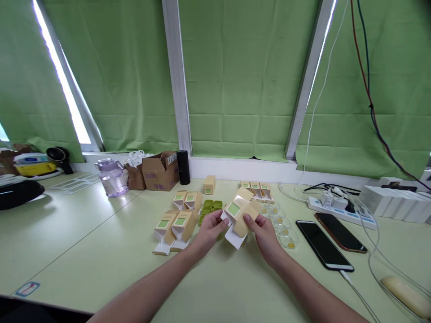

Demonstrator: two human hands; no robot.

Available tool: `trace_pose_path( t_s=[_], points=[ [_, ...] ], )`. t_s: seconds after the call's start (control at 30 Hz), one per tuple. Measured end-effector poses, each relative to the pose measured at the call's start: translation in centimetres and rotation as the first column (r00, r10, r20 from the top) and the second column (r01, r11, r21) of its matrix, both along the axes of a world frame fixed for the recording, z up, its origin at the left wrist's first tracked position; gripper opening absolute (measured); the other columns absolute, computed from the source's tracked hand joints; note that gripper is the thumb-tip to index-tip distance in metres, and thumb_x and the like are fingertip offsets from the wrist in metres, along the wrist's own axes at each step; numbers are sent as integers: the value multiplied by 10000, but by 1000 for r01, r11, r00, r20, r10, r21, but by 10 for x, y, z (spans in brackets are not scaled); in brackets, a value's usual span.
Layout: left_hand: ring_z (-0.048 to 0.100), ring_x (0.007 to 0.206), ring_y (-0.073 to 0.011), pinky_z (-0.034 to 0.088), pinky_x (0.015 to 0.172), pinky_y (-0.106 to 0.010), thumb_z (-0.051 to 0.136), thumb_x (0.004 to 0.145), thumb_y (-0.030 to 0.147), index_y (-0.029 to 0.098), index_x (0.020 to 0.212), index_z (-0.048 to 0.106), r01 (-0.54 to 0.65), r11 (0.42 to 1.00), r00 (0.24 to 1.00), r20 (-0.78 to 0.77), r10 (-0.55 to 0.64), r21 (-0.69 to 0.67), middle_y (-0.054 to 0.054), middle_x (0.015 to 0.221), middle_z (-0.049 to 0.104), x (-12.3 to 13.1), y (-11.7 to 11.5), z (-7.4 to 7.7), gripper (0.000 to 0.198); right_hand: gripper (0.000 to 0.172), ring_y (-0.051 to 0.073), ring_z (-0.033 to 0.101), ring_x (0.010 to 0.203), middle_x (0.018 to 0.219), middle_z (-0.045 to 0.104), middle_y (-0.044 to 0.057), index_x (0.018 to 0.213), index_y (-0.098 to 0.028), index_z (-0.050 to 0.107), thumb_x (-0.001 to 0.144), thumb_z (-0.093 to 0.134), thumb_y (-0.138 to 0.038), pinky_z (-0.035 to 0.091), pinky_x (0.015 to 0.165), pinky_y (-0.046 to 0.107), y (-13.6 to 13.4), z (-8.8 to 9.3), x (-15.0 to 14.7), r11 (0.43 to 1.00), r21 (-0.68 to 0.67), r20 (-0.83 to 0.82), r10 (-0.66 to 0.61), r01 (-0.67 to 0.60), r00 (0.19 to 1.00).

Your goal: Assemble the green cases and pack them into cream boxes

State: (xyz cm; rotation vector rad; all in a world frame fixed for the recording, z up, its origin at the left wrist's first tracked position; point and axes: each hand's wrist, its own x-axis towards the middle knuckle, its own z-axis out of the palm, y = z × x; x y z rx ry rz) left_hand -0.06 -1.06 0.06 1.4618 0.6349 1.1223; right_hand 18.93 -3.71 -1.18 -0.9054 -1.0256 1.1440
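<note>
A small tan carton (239, 214) with a green label and open white flaps is held above the pale green table (101, 255) between both hands. My left hand (209, 231) grips its left side with fingers curled. My right hand (264, 233) pinches its right side, thumb on the tan face. Just behind the carton lie several small green jars (212, 206) and clear round lids (286, 233). More open cartons (175, 226) lie to the left of my left hand.
Other tan cartons (256, 189) stand further back. Two phones (325, 244) lie to the right, one on a cable, beside a power strip (336, 207) and white boxes (393, 202). A brown cardboard box (160, 170), black cylinder (183, 167) and purple jug (112, 177) stand at back left.
</note>
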Motion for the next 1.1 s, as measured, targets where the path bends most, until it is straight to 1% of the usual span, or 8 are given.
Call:
trace_pose_path(
  t_s=[0.17,0.37,0.5,0.6,0.77,0.97,1.03,1.1],
  points=[
    [739,965,-265,565,916,-383,861,787,539,172,1017,780,27,997,998,57,-23,-70,-103,988,795,0,0,3,441,552,327,769,930,1021,837,123,1005,-198,833,718,883,-667,582,904,471,1,-4,0,1000,-2,-27,20,-20,999],
    [731,982,-272,566,900,-363,875,761,550,166,994,792,32,996,998,57,-27,-89,-103,978,797,-1,-3,6,457,520,326,767,925,1033,837,119,992,-200,834,710,904,-631,583,902,478,3,-7,2,1000,16,-56,24,-23,998],
    [715,931,-246,551,853,-320,820,820,599,160,987,773,6,999,1000,12,-5,-33,-103,962,782,0,-5,7,472,534,326,768,909,1021,836,127,972,-191,835,697,907,-643,589,886,471,2,-5,1,1000,24,-50,3,-2,999],
    [684,869,-216,534,781,-290,773,861,630,165,986,744,-51,998,997,-50,53,34,-97,947,759,0,-2,3,482,534,325,771,899,1002,837,128,937,-196,836,670,917,-652,598,869,458,0,-3,0,1000,24,-26,6,-6,1000],
    [634,787,-187,519,715,-280,778,842,652,175,900,695,-146,985,982,-107,155,90,-64,858,707,-1,5,-4,487,555,337,774,867,942,836,132,911,-193,833,642,921,-670,622,828,476,-2,-1,-3,999,29,14,20,-21,1000],
    [608,740,-173,507,678,-280,799,833,613,185,838,660,-148,985,985,-82,155,84,-37,802,676,-5,0,5,450,574,337,767,864,921,825,133,934,-194,828,669,891,-699,625,820,479,0,-6,-5,998,59,50,22,-25,998],
    [623,768,-183,517,700,-294,786,853,594,187,863,667,-166,980,983,-59,174,110,-45,839,691,-7,-1,8,425,544,320,754,880,941,818,129,944,-200,820,710,869,-688,618,831,461,1,-7,-4,993,111,71,33,-41,997],
    [636,801,-197,528,731,-314,764,881,575,189,869,674,-211,961,974,-44,223,181,-55,866,700,-9,1,9,397,492,290,731,883,952,803,117,965,-210,805,757,850,-655,604,835,428,1,-7,-2,984,177,98,21,-38,995]
  ],
)
